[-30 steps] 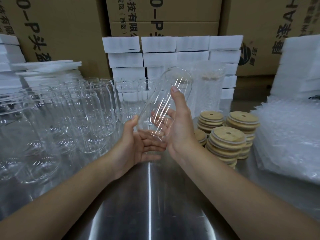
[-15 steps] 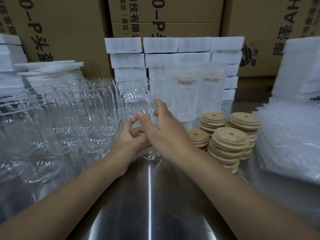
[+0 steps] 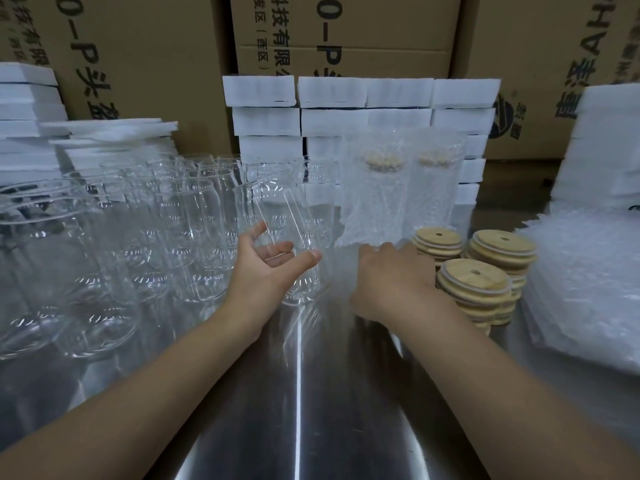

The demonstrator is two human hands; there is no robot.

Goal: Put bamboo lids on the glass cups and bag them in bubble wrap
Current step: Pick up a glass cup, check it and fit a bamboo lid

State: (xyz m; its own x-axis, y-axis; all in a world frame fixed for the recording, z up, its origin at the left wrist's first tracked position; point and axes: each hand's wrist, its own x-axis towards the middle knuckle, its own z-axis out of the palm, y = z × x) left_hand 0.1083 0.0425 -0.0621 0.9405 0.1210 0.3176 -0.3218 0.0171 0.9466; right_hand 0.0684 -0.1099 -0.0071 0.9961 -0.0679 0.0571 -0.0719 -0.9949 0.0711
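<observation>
**A:** Capping or bagging right now?

**B:** Capping, I'd judge. One bare glass cup (image 3: 287,216) stands on the counter (image 3: 311,393) straight ahead of me, perhaps leaning a little. It sits at the edge of the crowd of empty glasses (image 3: 173,220) on my left and has no lid yet.

**A:** And your hands?

**B:** My left hand (image 3: 268,271) wraps loosely round the lower part of that cup. The thumb (image 3: 308,259) lies across the front and the fingers (image 3: 258,230) go behind, partly showing through the glass. It's a light hold, not a squeeze. My right hand (image 3: 391,278) is palm down, low over the counter, just beside the stacks of bamboo lids (image 3: 474,277). Its fingers are hidden under the knuckles, so I cannot tell whether they are spread or already pinching a lid.

**A:** What does the next move call for?

**B:** Probably taking a single lid off a stack, carrying it across and seating it square on the rim while my left hand steadies the cup. After that I need a bag from the pile of bubble-wrap bags (image 3: 588,271) on my right. Two wrapped cups (image 3: 374,188) already stand behind the lids.
</observation>
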